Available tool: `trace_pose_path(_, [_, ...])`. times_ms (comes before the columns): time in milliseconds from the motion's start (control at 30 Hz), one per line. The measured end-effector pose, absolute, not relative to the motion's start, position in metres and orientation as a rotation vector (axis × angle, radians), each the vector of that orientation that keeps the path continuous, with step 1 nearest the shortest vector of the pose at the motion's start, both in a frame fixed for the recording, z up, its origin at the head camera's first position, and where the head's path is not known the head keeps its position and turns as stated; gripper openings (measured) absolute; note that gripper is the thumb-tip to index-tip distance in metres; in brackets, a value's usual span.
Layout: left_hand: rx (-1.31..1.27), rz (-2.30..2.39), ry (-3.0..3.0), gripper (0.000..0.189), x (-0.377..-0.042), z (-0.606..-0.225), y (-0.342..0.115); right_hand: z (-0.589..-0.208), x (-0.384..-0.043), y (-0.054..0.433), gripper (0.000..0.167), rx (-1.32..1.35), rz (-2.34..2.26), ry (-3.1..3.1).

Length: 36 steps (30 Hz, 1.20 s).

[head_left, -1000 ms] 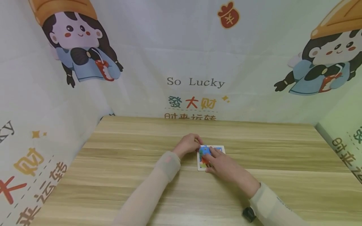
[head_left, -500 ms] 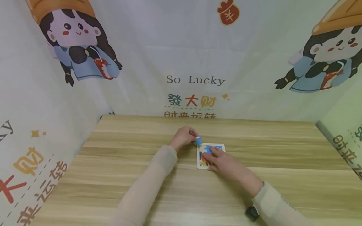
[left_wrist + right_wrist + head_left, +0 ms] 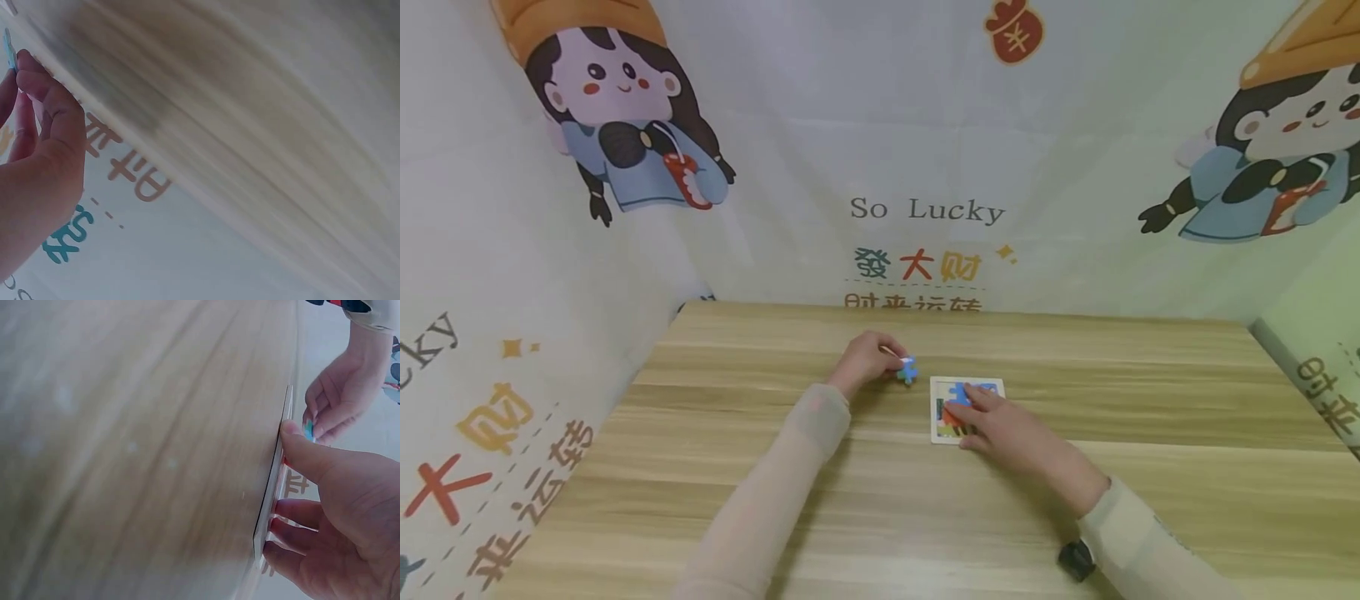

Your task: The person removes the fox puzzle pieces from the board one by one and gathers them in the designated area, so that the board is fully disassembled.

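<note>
My left hand pinches a small blue jigsaw piece between thumb and fingertips, above the table and left of the puzzle. In the left wrist view only a thin edge of that jigsaw piece shows at the fingertips. A square jigsaw puzzle board with a pale frame lies flat on the table, a gap bare of pieces at its upper left. On its right part rest the extended fingers of my right hand, hiding some of the picture. The right wrist view shows the thumb and fingertips touching the puzzle board.
The wooden table spreads out around the puzzle. Behind it and at both sides hangs a pale printed cloth. A black object sits at the right sleeve cuff.
The left hand has lifted the blue jigsaw piece out of the puzzle's upper left corner and carried it left. A gap now shows there. The right hand stays on the puzzle.
</note>
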<state>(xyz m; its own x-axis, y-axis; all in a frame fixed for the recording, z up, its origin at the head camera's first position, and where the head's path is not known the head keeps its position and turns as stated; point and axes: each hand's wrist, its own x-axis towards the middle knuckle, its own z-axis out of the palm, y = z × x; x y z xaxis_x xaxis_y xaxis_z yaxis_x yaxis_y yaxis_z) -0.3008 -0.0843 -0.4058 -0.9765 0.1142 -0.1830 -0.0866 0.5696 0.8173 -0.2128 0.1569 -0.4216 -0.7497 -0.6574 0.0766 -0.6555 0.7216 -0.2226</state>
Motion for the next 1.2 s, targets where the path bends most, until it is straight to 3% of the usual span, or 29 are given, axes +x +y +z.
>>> trace_pose_path(633, [0.010,1.109,2.746,0.014,-0.304,-0.410,-0.131,-0.425,-0.210,0.157,0.055,-1.061,-0.370,2.911])
trace_pose_path(1200, [-0.143,0.915,2.880,0.014,-0.300,-0.404,-0.220,-0.421,-0.212,0.155,0.055,-1.023,-0.364,2.901])
